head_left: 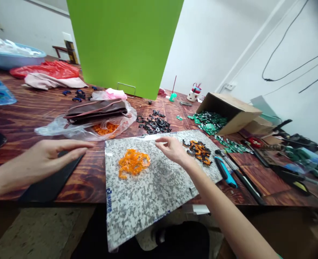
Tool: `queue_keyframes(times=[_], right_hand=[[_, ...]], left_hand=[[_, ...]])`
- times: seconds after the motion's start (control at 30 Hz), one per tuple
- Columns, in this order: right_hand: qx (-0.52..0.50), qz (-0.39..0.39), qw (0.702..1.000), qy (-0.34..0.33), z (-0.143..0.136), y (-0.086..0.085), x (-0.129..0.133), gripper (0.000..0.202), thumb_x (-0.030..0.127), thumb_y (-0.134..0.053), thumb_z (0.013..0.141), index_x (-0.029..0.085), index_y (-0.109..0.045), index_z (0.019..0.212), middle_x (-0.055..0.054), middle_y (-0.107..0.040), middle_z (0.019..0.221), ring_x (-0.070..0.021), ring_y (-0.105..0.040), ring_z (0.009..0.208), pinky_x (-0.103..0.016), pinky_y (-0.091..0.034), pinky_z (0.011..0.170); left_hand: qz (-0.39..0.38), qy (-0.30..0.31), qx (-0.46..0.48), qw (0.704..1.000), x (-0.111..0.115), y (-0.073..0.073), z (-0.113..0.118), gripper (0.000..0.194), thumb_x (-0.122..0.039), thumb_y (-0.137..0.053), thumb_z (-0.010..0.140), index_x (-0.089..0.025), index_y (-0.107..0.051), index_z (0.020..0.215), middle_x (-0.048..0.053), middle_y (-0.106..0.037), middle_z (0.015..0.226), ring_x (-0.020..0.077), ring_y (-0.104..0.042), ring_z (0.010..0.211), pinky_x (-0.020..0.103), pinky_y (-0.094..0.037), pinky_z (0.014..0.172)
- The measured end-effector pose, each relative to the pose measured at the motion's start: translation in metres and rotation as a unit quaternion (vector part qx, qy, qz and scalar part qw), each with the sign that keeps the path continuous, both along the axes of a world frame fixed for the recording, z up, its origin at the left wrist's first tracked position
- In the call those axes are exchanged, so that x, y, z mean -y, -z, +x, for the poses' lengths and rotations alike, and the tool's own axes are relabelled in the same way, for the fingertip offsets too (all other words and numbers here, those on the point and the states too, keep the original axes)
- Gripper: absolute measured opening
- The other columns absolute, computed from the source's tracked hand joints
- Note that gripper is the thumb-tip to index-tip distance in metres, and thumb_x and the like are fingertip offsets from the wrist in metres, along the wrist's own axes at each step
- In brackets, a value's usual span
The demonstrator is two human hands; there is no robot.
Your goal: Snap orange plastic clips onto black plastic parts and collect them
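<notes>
My left hand (49, 154) hovers above the wooden table, left of the grey speckled board (159, 194). Its fingers are stretched out with the thumb a little apart, and nothing shows in it. My right hand (173, 149) is over the far middle of the board, its fingers loosely bent and slightly parted from the thumb, with no object visible. Translucent orange plastic parts (133, 162) lie in a pile on the board's left. To the right of my right hand sits a pile of orange and black parts (199, 151).
Black parts (156, 124) lie behind the board. A brown pouch (99, 110) rests on a plastic bag. Green circuit boards (210, 120) spill from a cardboard box (231, 108). A blue cutter (226, 172) lies at the right. A green panel (126, 43) stands behind.
</notes>
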State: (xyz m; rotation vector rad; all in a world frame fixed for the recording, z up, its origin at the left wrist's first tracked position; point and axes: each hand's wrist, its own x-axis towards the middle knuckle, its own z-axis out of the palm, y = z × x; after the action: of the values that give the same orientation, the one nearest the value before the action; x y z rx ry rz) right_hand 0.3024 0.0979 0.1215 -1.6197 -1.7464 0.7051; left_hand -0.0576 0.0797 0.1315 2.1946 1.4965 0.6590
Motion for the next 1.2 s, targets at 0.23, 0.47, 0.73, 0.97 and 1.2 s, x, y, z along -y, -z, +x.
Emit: queue_keyframes(times=[0.23,0.47,0.73,0.97,1.2], right_hand=[[0.057,0.044,0.997,-0.009,0.022,0.027,0.064,0.014,0.017,-0.062,0.086,0.017,-0.075,0.091,-0.007,-0.077,0.091,-0.0166,-0.066,0.070,-0.029,-0.052,0.071],[0.051,0.121,0.991,-0.016,0.013,0.050,0.112,0.018,0.019,-0.055,0.091,0.016,-0.071,0.097,-0.008,-0.073,0.092,-0.0170,-0.063,0.072,-0.029,-0.050,0.069],[-0.045,0.273,0.961,-0.010,-0.022,0.057,0.143,0.015,0.024,-0.056,0.093,0.019,-0.066,0.084,0.001,-0.063,0.064,-0.0114,-0.050,0.048,-0.023,-0.041,0.047],[-0.099,0.306,0.946,0.032,-0.032,0.079,0.141,0.013,0.018,-0.054,0.091,0.021,-0.066,0.085,-0.002,-0.068,0.068,-0.0144,-0.062,0.054,-0.023,-0.046,0.049],[-0.131,0.285,0.948,0.061,-0.027,0.077,0.144,0.015,0.017,-0.053,0.092,0.022,-0.064,0.084,0.001,-0.063,0.064,-0.0135,-0.060,0.053,-0.022,-0.044,0.049]], left_hand=[[-0.027,0.128,0.046,0.990,0.017,0.023,0.061,0.038,-0.042,-0.054,0.091,-0.019,-0.072,0.116,0.005,-0.076,0.114,0.0240,-0.070,0.101,0.030,-0.054,0.088],[-0.057,0.284,0.208,0.934,0.069,0.045,0.102,0.036,-0.039,-0.045,0.100,-0.020,-0.075,0.092,0.005,-0.077,0.086,0.0178,-0.071,0.081,0.022,-0.052,0.076],[-0.235,0.227,0.349,0.878,0.096,0.074,0.141,0.072,-0.072,-0.042,0.089,-0.018,-0.053,0.043,0.003,-0.049,0.043,0.0126,-0.046,0.044,0.026,-0.035,0.051],[-0.307,0.097,0.501,0.804,0.092,0.085,0.145,0.067,-0.073,-0.044,0.087,-0.020,-0.042,0.046,-0.004,-0.035,0.041,0.0086,-0.029,0.038,0.024,-0.023,0.042],[-0.314,0.058,0.559,0.765,0.092,0.075,0.147,0.063,-0.069,-0.061,0.081,-0.018,-0.046,0.046,-0.004,-0.039,0.040,0.0077,-0.029,0.038,0.024,-0.022,0.041]])
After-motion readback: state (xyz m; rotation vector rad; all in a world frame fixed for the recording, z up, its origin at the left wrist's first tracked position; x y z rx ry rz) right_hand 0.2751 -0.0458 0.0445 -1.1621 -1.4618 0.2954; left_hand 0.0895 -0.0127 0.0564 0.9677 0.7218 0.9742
